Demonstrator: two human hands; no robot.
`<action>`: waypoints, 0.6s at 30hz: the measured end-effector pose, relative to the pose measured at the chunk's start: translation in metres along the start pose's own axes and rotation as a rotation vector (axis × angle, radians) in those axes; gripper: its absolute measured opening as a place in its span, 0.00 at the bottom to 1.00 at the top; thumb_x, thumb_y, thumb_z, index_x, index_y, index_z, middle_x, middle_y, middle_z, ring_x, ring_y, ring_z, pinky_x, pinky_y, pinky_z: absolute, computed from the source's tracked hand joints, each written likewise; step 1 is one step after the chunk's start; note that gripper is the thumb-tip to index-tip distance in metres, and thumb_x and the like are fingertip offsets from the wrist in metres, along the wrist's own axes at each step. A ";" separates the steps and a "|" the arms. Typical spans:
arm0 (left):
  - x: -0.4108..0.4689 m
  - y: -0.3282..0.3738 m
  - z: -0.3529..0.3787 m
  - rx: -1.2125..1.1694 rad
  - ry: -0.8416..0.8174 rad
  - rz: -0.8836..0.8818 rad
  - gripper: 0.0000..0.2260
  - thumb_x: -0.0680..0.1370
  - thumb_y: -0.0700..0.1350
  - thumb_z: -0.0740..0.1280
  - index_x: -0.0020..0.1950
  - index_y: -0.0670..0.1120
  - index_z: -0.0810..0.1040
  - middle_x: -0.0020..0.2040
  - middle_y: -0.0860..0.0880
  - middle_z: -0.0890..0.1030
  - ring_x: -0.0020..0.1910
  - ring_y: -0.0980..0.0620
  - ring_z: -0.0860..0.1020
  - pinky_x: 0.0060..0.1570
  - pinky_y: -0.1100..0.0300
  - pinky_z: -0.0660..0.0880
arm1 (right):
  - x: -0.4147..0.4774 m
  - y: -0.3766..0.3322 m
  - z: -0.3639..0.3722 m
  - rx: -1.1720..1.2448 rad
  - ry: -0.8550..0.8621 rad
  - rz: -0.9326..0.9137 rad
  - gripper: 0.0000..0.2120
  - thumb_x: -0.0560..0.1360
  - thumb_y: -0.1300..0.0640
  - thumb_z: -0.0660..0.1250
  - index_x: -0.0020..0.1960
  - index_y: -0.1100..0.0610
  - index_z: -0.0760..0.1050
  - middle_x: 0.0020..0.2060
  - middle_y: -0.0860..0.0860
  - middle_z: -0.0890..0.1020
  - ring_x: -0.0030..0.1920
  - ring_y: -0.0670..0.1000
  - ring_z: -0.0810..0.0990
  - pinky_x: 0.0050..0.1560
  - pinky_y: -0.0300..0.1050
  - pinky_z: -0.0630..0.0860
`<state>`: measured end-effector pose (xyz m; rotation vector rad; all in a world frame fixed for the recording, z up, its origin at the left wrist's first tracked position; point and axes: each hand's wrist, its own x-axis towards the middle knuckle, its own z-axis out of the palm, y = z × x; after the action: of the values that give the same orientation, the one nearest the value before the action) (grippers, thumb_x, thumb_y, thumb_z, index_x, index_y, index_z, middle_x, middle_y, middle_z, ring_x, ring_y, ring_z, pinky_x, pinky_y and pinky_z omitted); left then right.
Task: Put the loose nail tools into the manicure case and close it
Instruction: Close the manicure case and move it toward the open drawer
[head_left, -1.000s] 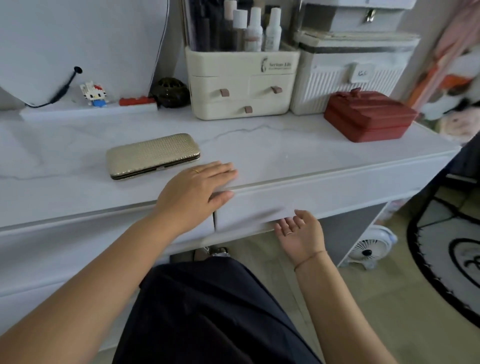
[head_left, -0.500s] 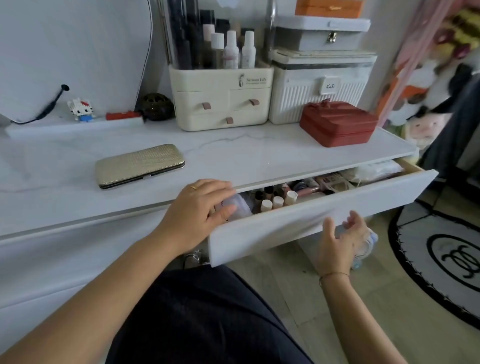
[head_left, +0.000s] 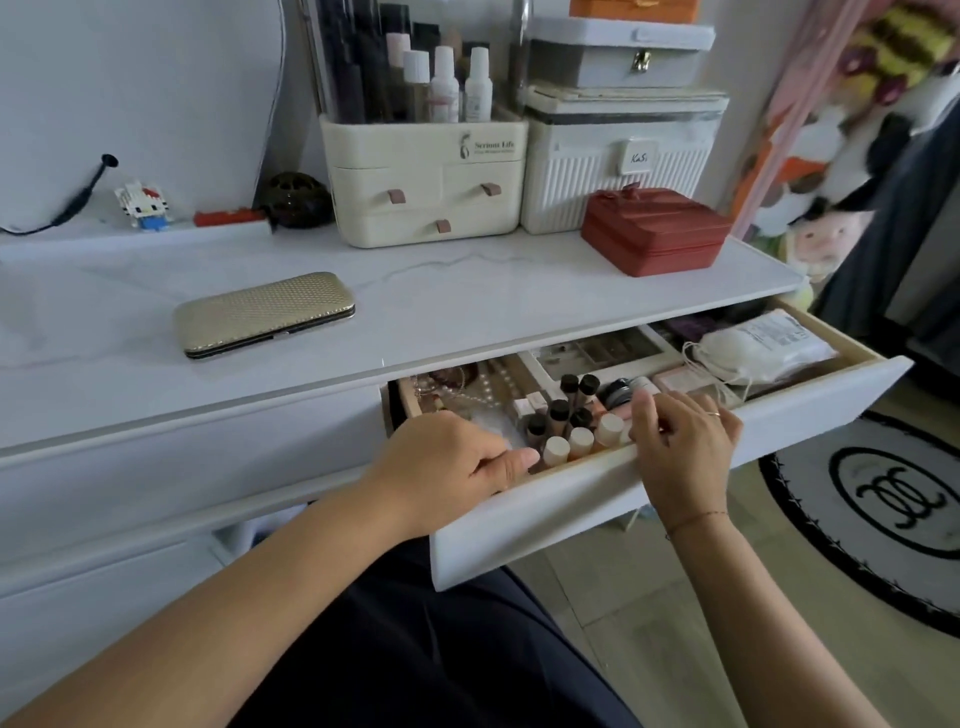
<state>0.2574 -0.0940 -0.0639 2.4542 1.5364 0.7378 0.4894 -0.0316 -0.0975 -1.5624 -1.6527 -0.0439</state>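
While manicure case (head_left: 265, 314) lies closed on tabletop (head_left: 467, 291) left of centre, task barely begun: no nail tools visible. Left hand (head_left: 447, 462) fingers (head_left: 514, 462) curled in open drawer (head_left: 623, 499), grip unclear; right hand (head_left: 680, 447) fingers (head_left: 670, 410) loosely bent over bottles (head_left: 571, 436), holding nothing.

manicure case (head_left: 265, 314): gold, woven-textured, metallic sheen | tabletop (head_left: 467, 291): white marble-look, smooth, glossy | drawer (head_left: 571, 514): front smooth white, satin; inner walls pale wood | far organizer (head_left: 426, 176): cream plastic, glossy | red box (head_left: 654, 231): leather-look, matt | right rug (head_left: 883, 509): cloth pile, matt
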 end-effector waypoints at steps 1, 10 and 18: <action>-0.001 0.005 0.002 -0.005 0.004 0.033 0.36 0.75 0.69 0.43 0.31 0.46 0.78 0.27 0.48 0.79 0.26 0.51 0.75 0.33 0.50 0.73 | -0.004 0.002 -0.005 0.000 0.001 0.007 0.26 0.77 0.44 0.51 0.27 0.57 0.69 0.26 0.48 0.73 0.37 0.45 0.67 0.54 0.45 0.59; -0.002 0.029 0.006 -0.059 -0.014 0.194 0.31 0.78 0.65 0.51 0.27 0.45 0.76 0.23 0.50 0.76 0.23 0.51 0.74 0.28 0.57 0.73 | -0.021 0.002 -0.048 -0.050 -0.129 0.018 0.27 0.76 0.41 0.53 0.23 0.55 0.64 0.19 0.46 0.65 0.26 0.45 0.66 0.50 0.46 0.64; -0.014 -0.047 -0.072 -0.019 0.510 -0.250 0.14 0.78 0.53 0.62 0.47 0.45 0.82 0.44 0.51 0.80 0.47 0.50 0.77 0.49 0.55 0.73 | 0.044 -0.097 -0.023 0.160 -0.300 -0.207 0.14 0.74 0.42 0.63 0.36 0.50 0.74 0.34 0.45 0.78 0.38 0.47 0.76 0.49 0.49 0.73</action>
<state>0.1802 -0.0941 -0.0238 2.0974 1.9381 1.3910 0.4260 -0.0300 -0.0089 -1.3210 -1.9951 0.2190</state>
